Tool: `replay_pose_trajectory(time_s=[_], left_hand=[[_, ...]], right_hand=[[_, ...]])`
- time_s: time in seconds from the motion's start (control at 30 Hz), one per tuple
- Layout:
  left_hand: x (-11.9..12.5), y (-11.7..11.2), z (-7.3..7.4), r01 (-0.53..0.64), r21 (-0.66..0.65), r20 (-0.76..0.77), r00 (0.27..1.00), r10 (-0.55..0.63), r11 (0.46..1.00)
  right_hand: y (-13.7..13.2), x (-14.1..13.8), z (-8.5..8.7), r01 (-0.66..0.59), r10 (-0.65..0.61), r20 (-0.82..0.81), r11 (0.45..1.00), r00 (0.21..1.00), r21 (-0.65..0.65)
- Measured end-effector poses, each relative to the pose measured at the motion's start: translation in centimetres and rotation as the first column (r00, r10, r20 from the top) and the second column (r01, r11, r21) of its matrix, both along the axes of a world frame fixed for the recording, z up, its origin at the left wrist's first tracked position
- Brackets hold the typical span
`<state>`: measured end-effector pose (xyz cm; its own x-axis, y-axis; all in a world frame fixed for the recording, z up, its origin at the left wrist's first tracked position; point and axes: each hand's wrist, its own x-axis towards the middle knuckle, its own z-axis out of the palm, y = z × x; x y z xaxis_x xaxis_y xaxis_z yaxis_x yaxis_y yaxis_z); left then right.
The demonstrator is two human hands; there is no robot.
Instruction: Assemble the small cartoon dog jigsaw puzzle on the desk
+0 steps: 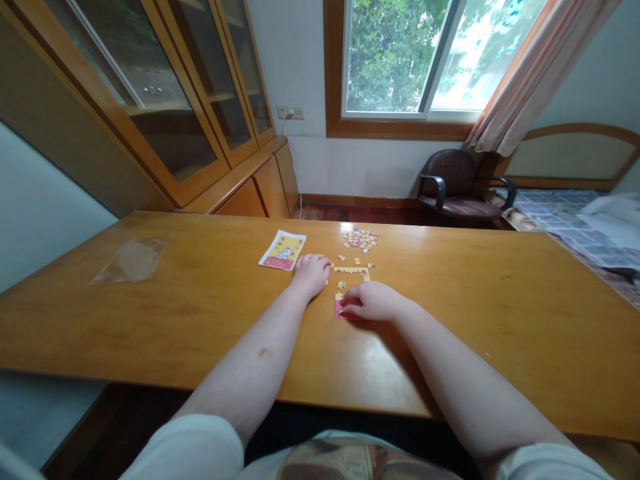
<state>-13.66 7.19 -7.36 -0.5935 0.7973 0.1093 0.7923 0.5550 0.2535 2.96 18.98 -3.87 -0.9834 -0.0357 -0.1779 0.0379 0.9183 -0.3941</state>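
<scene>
Right hand [373, 301] at frame centre, fingertips pressed on the joined red-and-yellow jigsaw section [345, 308] on the long wooden table [200, 313]; nothing pinched that I can see. Left hand [311, 273] lies loosely curled just left, holding nothing visible. Loose yellow puzzle pieces heap [361, 240] above; printed reference card [283, 250] upper left.

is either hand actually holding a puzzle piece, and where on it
The right hand presses its fingertips on the red lower-left corner of the joined puzzle pieces; a lifted grip cannot be told. The left hand rests on the table, apparently holding nothing.
</scene>
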Motion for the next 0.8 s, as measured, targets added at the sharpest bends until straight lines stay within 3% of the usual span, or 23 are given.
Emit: replay_pose_trajectory(time_s=[0.13, 0.37, 0.8], left_hand=[[-0.1, 0.0, 0.3, -0.001, 0.011, -0.015, 1.0, 0.001, 1.0], [-0.4, 0.0, -0.6, 0.012, -0.044, -0.072, 0.997, -0.015, 0.999], [-0.8, 0.0, -0.6, 0.005, -0.026, -0.049, 0.999, -0.007, 1.0]], right_hand=[[-0.1, 0.0, -0.1, 0.002, -0.002, -0.005, 1.0, 1.0, 0.019], [0.2, 0.0, 0.0, 0.013, -0.014, -0.103, 1.0, 0.995, -0.005], [0.8, -0.4, -1.5, 0.03, -0.031, -0.073, 0.999, 0.997, -0.012]])
